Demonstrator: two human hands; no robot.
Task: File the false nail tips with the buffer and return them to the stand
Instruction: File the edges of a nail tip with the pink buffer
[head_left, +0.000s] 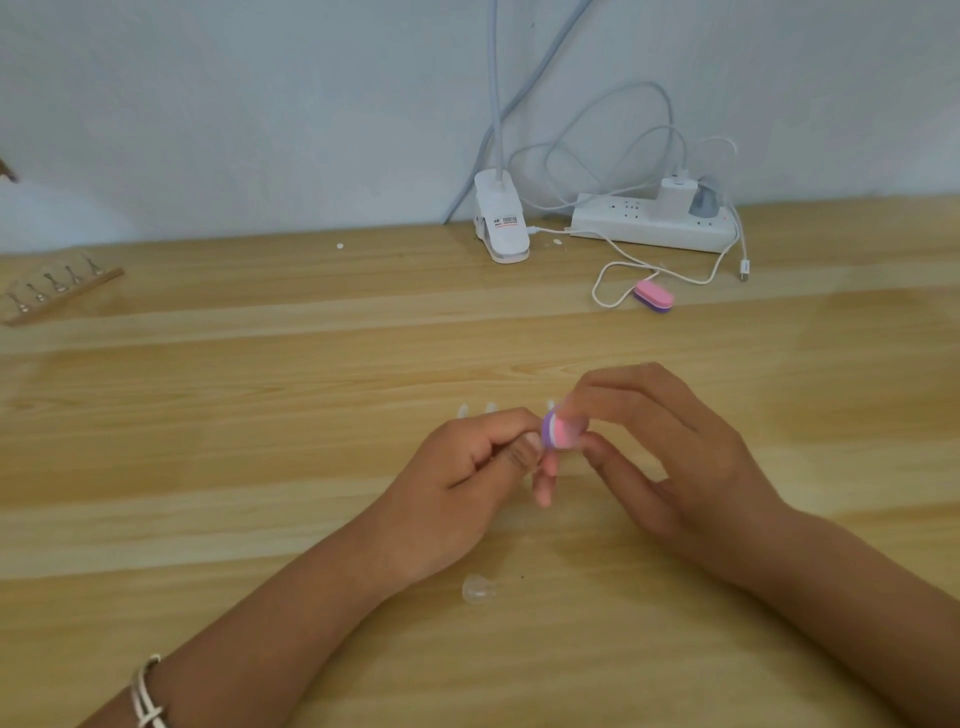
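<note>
My right hand (670, 457) pinches a small pink and purple buffer (558, 432) between thumb and fingers at the table's middle. My left hand (467, 478) is curled against the buffer and pinches a nail tip, mostly hidden by its fingers. Two clear nail tips (475, 410) lie on the table just behind my left hand, and another clear tip (479, 590) lies near my left wrist. The wooden stand (62, 299) with several metal holders sits at the far left.
A second pink and purple buffer (653, 297) lies at the back right among white cables. A white clip lamp base (501, 223) and a power strip (649, 223) stand against the wall. The wooden table (260, 415) spreads wide to the left.
</note>
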